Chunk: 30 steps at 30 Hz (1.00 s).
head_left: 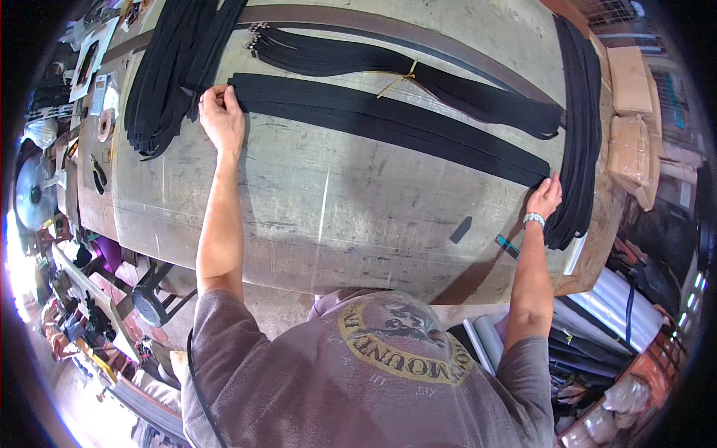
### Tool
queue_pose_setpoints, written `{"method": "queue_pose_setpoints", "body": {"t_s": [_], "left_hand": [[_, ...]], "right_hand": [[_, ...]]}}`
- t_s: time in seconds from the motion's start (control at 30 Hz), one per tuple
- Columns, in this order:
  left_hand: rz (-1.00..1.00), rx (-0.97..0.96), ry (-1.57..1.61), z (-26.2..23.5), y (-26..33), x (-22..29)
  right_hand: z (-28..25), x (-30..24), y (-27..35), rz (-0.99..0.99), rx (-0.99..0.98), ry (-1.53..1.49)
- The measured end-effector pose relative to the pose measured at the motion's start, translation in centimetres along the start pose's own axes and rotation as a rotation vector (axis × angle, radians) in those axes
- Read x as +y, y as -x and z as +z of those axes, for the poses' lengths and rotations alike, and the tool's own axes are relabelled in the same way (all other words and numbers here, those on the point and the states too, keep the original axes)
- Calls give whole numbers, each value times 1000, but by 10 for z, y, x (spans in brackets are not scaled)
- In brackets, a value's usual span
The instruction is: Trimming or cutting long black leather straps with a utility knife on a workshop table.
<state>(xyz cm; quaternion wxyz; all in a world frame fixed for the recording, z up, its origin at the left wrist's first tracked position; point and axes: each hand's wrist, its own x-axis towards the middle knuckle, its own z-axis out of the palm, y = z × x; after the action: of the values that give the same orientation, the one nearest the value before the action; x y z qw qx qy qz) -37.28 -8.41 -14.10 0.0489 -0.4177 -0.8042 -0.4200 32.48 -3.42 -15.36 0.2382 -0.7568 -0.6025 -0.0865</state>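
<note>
While the tied bundle (pixel 485 97) lies along the bench (pixel 299 209), the black strips (pixel 388 119) are stretched flat just on its near side, apart from it and roughly following its line. Below the bundle's left end, the left hand (pixel 222 119) has its grip drawn closed, thumb and fingertips nipping the strips' left end. Near the bundle's right end, on its near side, the right hand (pixel 544 197) is at the other end, its fingers close together; I cannot tell whether this grip pinches the strips or only presses on them. Left of the bundle is a loose pile (pixel 168 75), and right of it a long stack (pixel 579 134). The step in hand looks like straightening and evening up the strips; the next move probably calls for light tension from both ends, keeping edges together and clear of the bundle.
</note>
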Motion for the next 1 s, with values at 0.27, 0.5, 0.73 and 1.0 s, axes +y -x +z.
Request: {"method": "queue_pose_setpoints", "body": {"t_s": [0.27,0.5,0.73,1.0], "left_hand": [[-4,22,112,7,1,0],[41,19,8,-1,-5,-19],[-4,-22,67,3,-5,-19],[45,26,-85,-25,79,10]], "right_hand": [[-25,-9,21,-18,-24,-35],[-69,-9,64,-61,-16,-187],[-114,14,123,51,0,-186],[-129,54,120,59,114,-243]]}}
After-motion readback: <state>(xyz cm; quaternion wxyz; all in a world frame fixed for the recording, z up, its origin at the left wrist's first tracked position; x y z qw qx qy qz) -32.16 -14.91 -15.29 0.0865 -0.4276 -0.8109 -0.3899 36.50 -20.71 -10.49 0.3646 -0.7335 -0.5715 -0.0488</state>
